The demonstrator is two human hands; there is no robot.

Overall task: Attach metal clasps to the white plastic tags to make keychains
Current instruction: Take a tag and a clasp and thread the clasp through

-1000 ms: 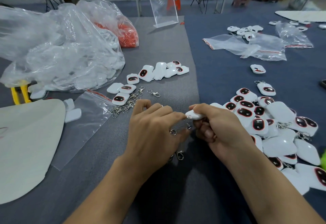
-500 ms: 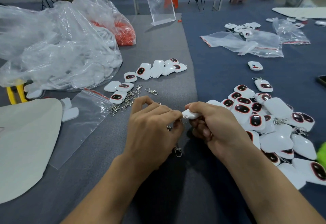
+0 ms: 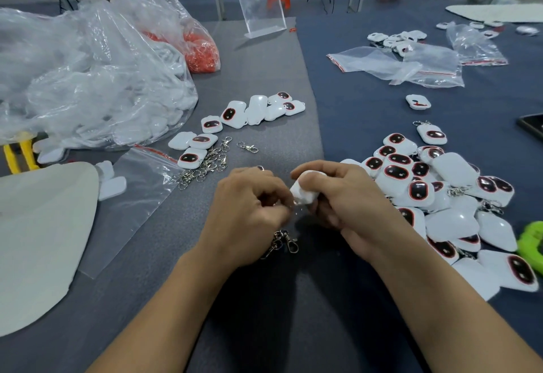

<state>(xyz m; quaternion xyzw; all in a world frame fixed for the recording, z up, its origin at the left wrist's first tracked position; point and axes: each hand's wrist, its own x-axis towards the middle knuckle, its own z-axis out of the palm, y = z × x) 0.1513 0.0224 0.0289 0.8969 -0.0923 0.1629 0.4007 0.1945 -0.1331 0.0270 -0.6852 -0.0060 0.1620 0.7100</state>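
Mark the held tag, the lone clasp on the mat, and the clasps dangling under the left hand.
held tag (image 3: 302, 195): head view, exposed white corner.
lone clasp (image 3: 249, 147): head view, its hook body.
dangling clasps (image 3: 284, 240): head view, middle of the bunch.

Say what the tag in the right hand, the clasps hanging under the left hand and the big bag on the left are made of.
Tag: probably hard plastic, white and smooth; motion blur hides its gloss.
Clasps: metal, polished silver, with bright glints.
Bag: thin clear plastic film, crinkled, see-through, streaked with glare.
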